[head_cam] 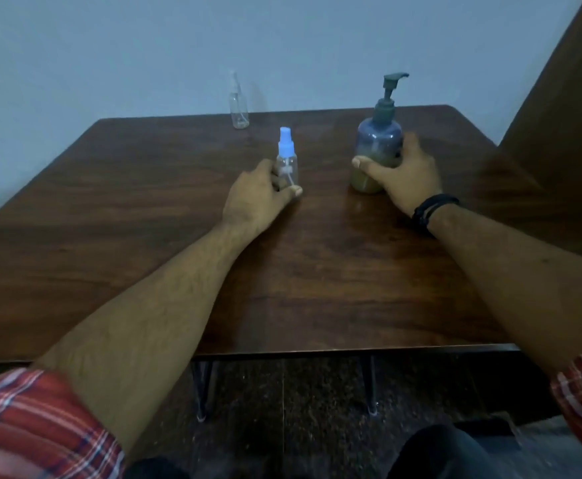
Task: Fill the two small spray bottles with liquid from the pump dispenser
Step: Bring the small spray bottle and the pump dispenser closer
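A small clear spray bottle with a blue cap (286,157) stands upright near the middle of the dark wooden table (144,236). My left hand (258,198) grips its lower body, thumb at the front. To the right stands the pump dispenser (379,140), bluish plastic with a dark pump head and yellowish-brown liquid in its lower part. My right hand (403,174) wraps around its lower half. A second small spray bottle (238,105), all clear, stands alone at the table's far edge, apart from both hands.
A pale wall rises right behind the table. A brown panel (566,98) stands at the right. The table's near edge (317,350) runs above thin metal legs and a dark speckled floor. A black band circles my right wrist.
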